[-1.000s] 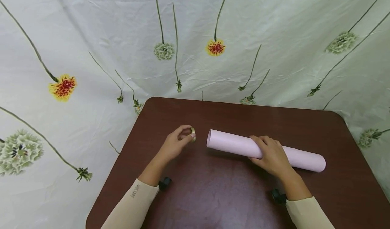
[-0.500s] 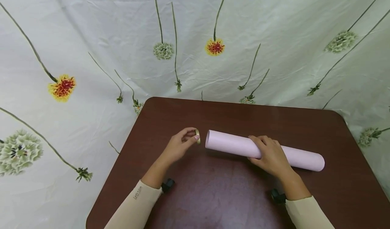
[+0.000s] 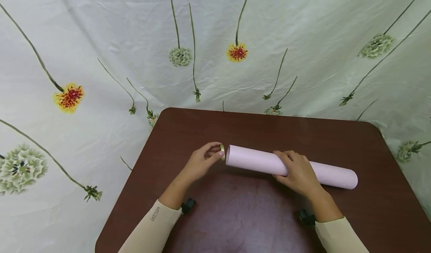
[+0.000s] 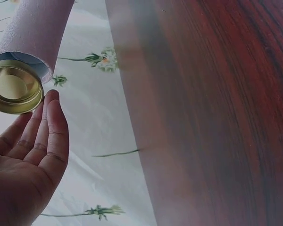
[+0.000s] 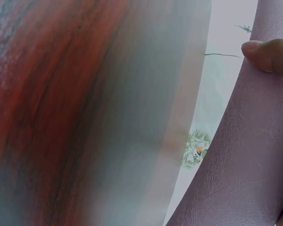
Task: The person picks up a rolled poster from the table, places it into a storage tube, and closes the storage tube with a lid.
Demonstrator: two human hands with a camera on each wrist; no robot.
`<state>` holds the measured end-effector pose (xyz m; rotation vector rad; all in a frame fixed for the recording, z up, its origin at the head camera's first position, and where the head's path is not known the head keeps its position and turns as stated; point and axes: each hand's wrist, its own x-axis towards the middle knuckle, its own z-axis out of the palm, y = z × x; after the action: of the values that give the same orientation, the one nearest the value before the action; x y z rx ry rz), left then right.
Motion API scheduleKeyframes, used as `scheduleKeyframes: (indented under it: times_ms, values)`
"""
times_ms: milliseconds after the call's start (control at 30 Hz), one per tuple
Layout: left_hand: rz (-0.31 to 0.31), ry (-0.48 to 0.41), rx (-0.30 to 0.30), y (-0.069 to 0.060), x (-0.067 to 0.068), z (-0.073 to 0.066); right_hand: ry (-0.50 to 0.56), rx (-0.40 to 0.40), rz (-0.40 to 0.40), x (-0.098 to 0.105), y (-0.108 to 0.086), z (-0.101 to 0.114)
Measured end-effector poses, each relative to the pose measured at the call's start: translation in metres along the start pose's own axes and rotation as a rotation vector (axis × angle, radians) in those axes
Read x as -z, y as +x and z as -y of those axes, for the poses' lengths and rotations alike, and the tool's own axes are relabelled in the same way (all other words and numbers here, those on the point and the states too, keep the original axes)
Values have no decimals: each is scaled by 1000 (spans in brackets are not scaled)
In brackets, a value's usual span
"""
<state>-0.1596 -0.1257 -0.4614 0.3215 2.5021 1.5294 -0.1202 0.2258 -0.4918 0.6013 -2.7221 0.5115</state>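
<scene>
A long pink tube (image 3: 257, 159) lies sideways across the middle of the head view, its open end facing left. My right hand (image 3: 297, 172) grips it from above around its middle; in the right wrist view the thumb (image 5: 269, 54) presses on the tube's textured pink surface (image 5: 245, 141). Between its thumb and fingers my left hand (image 3: 202, 161) pinches a round gold lid (image 3: 222, 153) by the rim, right at the tube's open end. From the left wrist, the shallow gold lid (image 4: 12, 89) overlaps part of the tube's mouth (image 4: 35, 66); whether they touch, I cannot tell.
Under both hands is a dark reddish-brown table (image 3: 235, 215) with rounded corners. A pale curtain (image 3: 134, 40) printed with flowers hangs behind it and along its left side. Small black devices (image 3: 188, 206) are strapped at both wrists.
The left hand has moved right with the gold lid, closing the gap to the tube's open end. The tube and right hand have shifted very slightly left.
</scene>
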Motion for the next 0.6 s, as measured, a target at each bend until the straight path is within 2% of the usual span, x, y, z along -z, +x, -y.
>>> scheduleKeyframes:
  times_ms: [300,600]
  values:
    - [15,20,-17,1,-5,-1,1,10,6,-1,-1,1]
    - [75,-19,-6,0,-8,-2,3,4,20,-1,-1,3]
